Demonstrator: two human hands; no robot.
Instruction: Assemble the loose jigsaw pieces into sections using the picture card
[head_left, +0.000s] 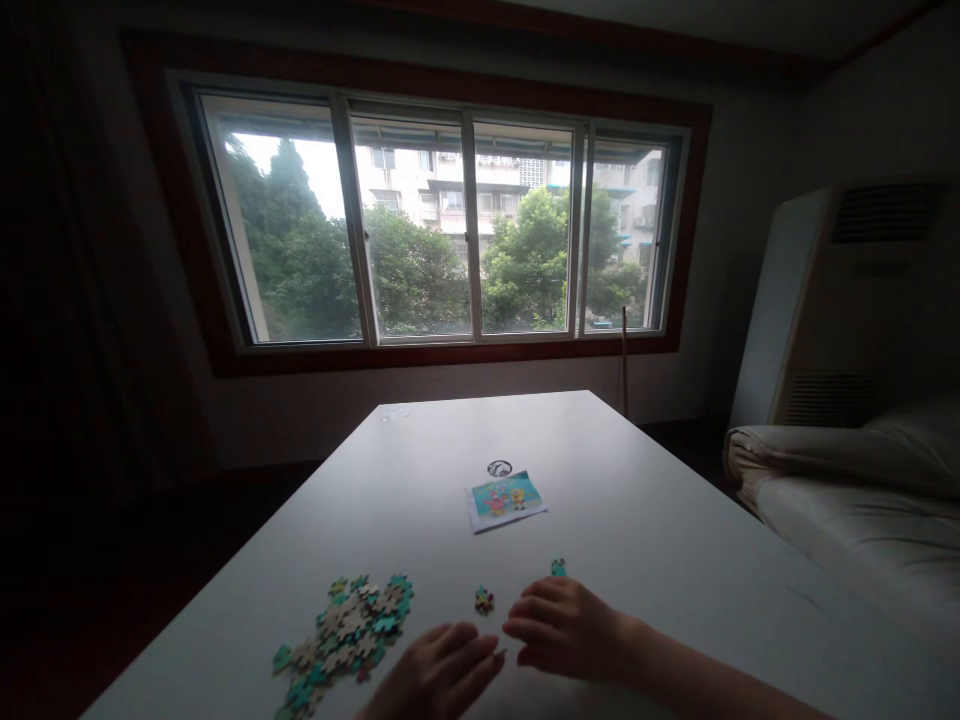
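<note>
The grip is two bare hands, palms down, fingertips nearly meeting: the left hand point(442, 668) has its fingers laid close together, while the right hand point(566, 625) bends its fingers a little; their undersides are hidden, so I cannot tell whether either one pinches a piece. Just beyond the gap between them lies a small clump of puzzle pieces point(484, 600), probably put there to be within easy reach of both. Right behind the right hand's knuckles sits a small teal bit of puzzle point(558, 566), partly covered by that hand. To the left of the left hand spreads the heap of loose pieces point(349, 625), many showing plain grey-brown backs, likely kept aside so the middle is free for handling. Farther out, ahead of the hands, rests a cartoon picture point(506, 502), presumably set there for looking at over the fingers; a small round object point(499, 468) is just behind it. As for direction, the clump's long axis seems to slant from far left to near right, though it is tiny; the heap stretches from near left to far right; the picture lies roughly crosswise, upright to the person, on the white desk point(660, 550).
</note>
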